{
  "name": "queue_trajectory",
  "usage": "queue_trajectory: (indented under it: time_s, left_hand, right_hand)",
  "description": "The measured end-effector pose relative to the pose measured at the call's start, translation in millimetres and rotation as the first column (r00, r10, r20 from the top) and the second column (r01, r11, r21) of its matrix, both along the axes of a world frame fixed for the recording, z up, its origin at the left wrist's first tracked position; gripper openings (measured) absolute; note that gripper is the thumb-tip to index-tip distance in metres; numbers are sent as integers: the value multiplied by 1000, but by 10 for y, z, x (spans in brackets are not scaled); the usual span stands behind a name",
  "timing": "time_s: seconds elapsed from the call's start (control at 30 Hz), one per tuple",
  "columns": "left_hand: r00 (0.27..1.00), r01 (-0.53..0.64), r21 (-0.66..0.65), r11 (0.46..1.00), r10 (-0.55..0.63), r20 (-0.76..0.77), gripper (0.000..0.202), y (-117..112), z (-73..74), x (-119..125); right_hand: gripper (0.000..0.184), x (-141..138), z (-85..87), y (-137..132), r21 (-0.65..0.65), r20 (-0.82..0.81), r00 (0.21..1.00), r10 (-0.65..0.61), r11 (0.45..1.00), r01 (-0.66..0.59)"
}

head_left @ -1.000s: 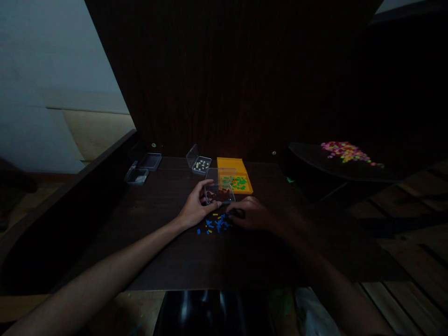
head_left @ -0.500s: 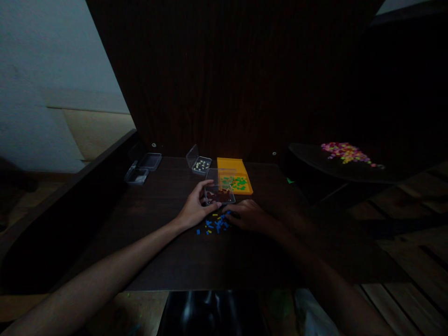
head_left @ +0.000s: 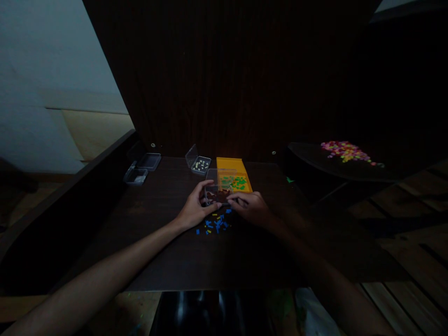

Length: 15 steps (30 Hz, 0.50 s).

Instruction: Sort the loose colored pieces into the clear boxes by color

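Observation:
My left hand grips the left side of a clear plastic box, thumb along its front and fingers behind. Dark reddish-brown small pieces lie in the box, whose clear lid stands raised at the back. At the box's right front edge is my right hand, its thumb and fingertips pinched together. Whatever sits between those fingertips is too small and dark to name. Just in front of the box, blue and yellow small pieces are scattered on the dark table.
Behind the box stands an open yellow case with green pieces. A clear box with pale pieces is at the back, and more clear boxes are at left. Colourful pieces are heaped on a raised shelf at right.
My right hand has moved up from the blue and yellow pieces to the right front edge of the clear box. My left hand stays on the box.

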<state>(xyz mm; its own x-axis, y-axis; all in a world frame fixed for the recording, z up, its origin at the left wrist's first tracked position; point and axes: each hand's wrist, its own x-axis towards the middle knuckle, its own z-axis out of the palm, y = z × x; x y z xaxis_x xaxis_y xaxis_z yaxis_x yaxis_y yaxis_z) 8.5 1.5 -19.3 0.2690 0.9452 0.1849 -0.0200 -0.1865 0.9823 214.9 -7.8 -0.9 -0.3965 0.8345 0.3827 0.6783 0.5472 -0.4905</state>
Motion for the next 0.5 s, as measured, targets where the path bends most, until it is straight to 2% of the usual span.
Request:
queue_trajectory:
  time_s: [0.07, 0.17, 0.3, 0.5]
  left_hand:
    - [1000, 22, -12, 1000, -22, -1, 67, -25, 7, 10]
    - [998, 61, -34, 998, -61, 4, 70, -68, 21, 30]
    - [996, 83, -42, 996, -83, 15, 68, -116, 45, 55]
    - [993, 112, -64, 992, -110, 35, 68, -144, 53, 66]
  right_hand:
    - [25, 10, -5, 36, 29, -41, 994, -103, 994, 104]
    - [24, 27, -22, 72, 27, 4, 984, -179, 984, 179]
    - [26, 45, -34, 84, -20, 122, 976, -181, 983, 185]
    - [25, 18, -29, 63, -7, 211, 954, -214, 975, 221]
